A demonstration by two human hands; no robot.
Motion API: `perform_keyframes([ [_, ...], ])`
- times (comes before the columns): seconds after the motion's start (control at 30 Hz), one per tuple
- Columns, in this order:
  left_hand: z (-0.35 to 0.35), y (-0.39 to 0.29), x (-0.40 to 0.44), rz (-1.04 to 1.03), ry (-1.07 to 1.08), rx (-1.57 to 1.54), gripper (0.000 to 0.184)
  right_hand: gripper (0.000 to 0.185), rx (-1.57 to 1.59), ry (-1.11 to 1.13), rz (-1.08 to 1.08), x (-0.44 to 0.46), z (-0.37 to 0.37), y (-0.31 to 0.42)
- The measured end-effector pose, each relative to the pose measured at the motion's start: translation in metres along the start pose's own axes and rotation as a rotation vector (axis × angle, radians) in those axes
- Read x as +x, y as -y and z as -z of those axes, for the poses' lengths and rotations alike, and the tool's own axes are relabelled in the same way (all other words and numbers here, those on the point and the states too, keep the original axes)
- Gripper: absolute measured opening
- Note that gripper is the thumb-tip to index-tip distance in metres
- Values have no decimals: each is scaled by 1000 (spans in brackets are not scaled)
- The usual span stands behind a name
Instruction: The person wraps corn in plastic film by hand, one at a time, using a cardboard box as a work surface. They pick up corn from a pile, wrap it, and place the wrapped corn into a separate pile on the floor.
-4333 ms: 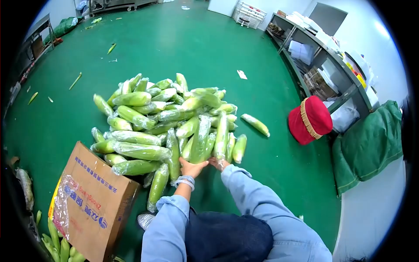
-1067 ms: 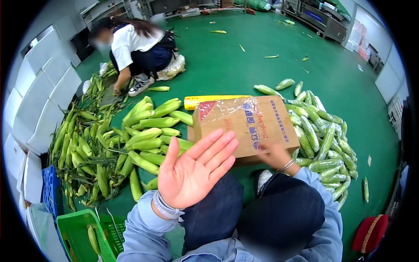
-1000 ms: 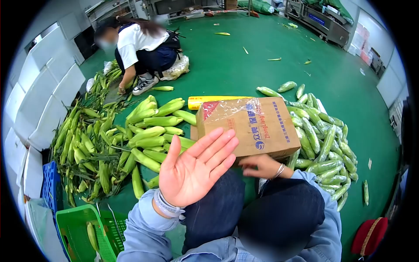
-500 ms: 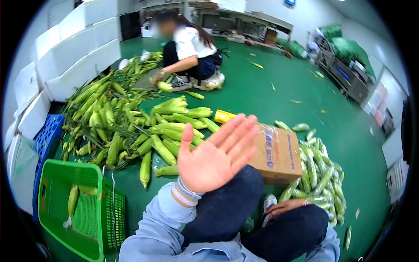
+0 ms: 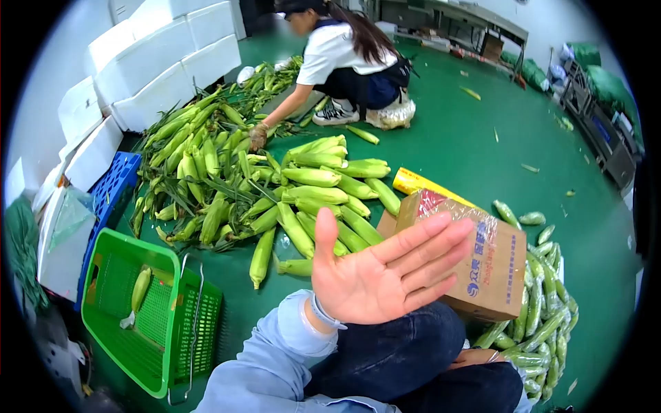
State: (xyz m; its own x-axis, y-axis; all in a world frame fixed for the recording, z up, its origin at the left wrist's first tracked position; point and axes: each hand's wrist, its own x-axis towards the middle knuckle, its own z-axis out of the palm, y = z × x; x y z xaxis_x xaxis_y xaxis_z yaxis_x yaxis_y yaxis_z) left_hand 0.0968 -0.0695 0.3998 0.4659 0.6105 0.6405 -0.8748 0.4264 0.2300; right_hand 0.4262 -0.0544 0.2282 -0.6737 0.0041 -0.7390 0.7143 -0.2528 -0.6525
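My left hand [image 5: 389, 275] is raised palm up with its fingers spread and nothing in it, a bracelet at the wrist. Behind its fingertips stands a cardboard box [image 5: 497, 265] with blue print. My right hand [image 5: 474, 358] rests low by my knee, beside the box; its fingers are mostly hidden. Unwrapped green corn [image 5: 310, 177] lies left of the box, next to a larger leafy heap [image 5: 213, 155]. Corn wrapped in clear film [image 5: 547, 316] is piled at the right. A yellow roll [image 5: 413, 182] lies behind the box.
A green basket [image 5: 180, 323] holding a corn cob stands at the lower left, near a blue crate [image 5: 110, 199]. White foam boxes [image 5: 155, 76] line the left wall. A person [image 5: 351, 69] crouches beyond the leafy heap, one gloved hand on it.
The view has swung left, bringing the basket further in. My left hand has come up from the wrapped corn, open. My right hand has left the box's front for my knee.
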Motion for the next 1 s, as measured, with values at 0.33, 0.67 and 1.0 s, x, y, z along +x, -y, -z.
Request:
perform_keyframes([
  [0.33, 76, -22, 40, -59, -142, 212, 103, 41, 115, -57, 157, 17, 41, 16],
  [0.67, 125, -17, 32, 279, -475, 1231, 93, 89, -562, -1132, 991, -23, 117, 160],
  [1.0, 116, 41, 87, 175, -551, 889, 28, 105, -646, -1979, 1024, -46, 75, 172],
])
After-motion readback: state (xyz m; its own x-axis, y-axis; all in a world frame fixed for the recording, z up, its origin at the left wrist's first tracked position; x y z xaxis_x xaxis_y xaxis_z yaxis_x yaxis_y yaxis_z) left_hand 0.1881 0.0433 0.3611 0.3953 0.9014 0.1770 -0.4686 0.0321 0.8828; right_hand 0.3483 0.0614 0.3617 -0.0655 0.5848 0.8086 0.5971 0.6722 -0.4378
